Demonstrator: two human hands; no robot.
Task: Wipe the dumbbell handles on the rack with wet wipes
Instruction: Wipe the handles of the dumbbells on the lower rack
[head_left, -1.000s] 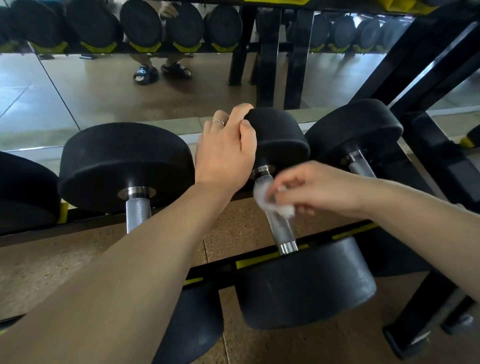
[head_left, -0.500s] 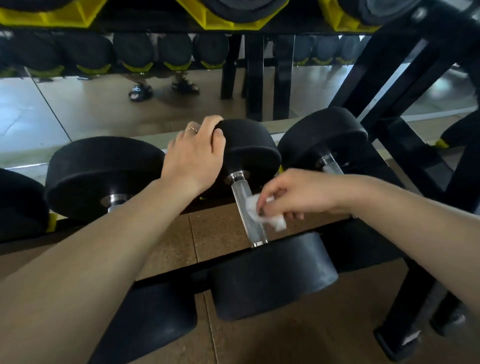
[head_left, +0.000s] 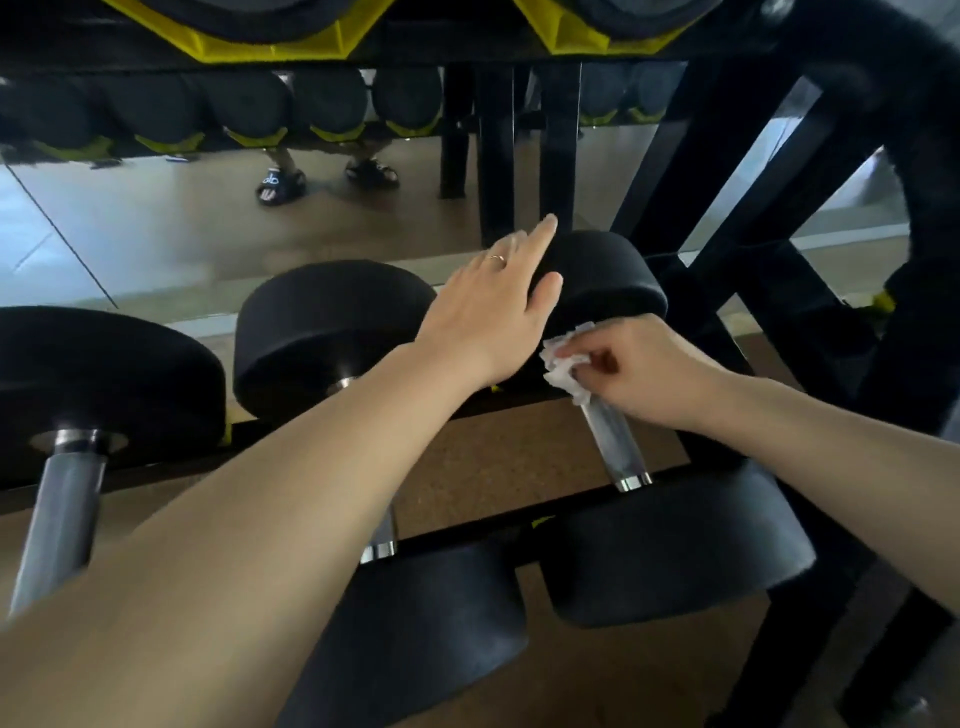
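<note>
The dumbbell handle (head_left: 612, 441) being wiped belongs to the rightmost dumbbell on the lower tier of a black rack (head_left: 779, 171), its steel bar running between a far head (head_left: 608, 275) and a near head (head_left: 675, 551). The right hand (head_left: 644, 371) has its grip curled around a crumpled white wet wipe (head_left: 563, 366), pressing it to the upper end of that handle, just under the far head. The left hand (head_left: 493, 317) reaches across with fingers straight and spread, a ring (head_left: 497, 258) on one of them, lying on the side of the far head; its grip holds nothing.

Three dumbbells show on this tier: the one being wiped, a middle one (head_left: 332, 327) mostly hidden under the left forearm, and a left one (head_left: 98, 379) with its grey handle (head_left: 60, 525) visible. Under the rack lies a brown speckled floor (head_left: 498, 467). Behind it stands a mirror (head_left: 182, 234), reflecting a row of dumbbells in yellow cradles and two feet in black sandals (head_left: 280, 184). Yellow cradles (head_left: 291, 44) of an upper tier cross the top.
</note>
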